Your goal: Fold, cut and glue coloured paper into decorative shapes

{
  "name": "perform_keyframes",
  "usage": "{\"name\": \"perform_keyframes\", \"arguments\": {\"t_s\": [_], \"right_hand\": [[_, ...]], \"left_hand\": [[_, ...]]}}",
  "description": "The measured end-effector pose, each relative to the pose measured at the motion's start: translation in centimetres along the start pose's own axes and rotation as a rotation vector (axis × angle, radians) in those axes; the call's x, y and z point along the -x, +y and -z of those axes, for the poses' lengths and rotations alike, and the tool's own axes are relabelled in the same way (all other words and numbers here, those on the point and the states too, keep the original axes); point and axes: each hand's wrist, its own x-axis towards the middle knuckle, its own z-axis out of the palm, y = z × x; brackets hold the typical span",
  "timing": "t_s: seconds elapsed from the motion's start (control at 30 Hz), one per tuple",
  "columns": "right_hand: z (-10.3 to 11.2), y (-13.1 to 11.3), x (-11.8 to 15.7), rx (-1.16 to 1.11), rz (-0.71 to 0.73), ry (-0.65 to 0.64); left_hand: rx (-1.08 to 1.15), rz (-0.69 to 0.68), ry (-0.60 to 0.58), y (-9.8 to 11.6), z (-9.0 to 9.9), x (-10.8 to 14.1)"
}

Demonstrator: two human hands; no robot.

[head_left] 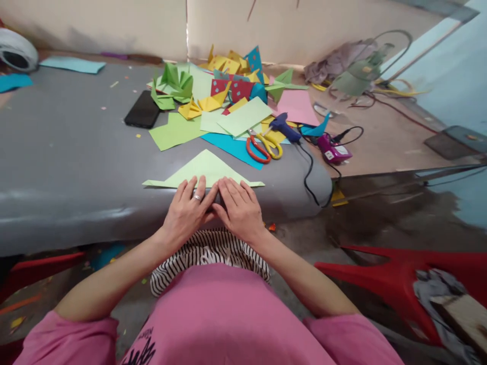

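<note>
A sheet of pale green paper [205,167], folded into a wide triangle with a narrow strip at each lower corner, lies at the table's front edge. My left hand [188,205] presses its outstretched fingers on the lower edge of the paper, left of the middle; a ring is on one finger. Beside it, my right hand [239,208] lies flat with fingers stretched over the same edge, right of the middle. The thumbs and index fingers of both hands nearly meet. Part of the lower edge is hidden under my fingers.
Behind the paper are scissors [262,147], a blue glue gun [285,126] with a cord, a black phone [143,109], loose sheets and folded paper pieces [177,83]. A purple box [334,148] with a plug stands to the right. Red chairs [399,279] are below.
</note>
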Motion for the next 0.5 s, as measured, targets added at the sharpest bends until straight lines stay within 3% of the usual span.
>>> {"name": "perform_keyframes", "arguments": {"t_s": [0.13,0.3,0.5], "right_hand": [[0.1,0.4,0.0,0.032,0.028,0.038],[0.0,0.3,-0.1,0.035,0.021,0.040],[0.0,0.2,-0.2,0.078,0.045,0.102]], "left_hand": [[0.039,0.015,0.078,-0.2,-0.7,0.5],[0.063,0.083,0.031,0.0,-0.5,0.8],[-0.016,0.138,-0.041,-1.4,1.4,2.1]]}}
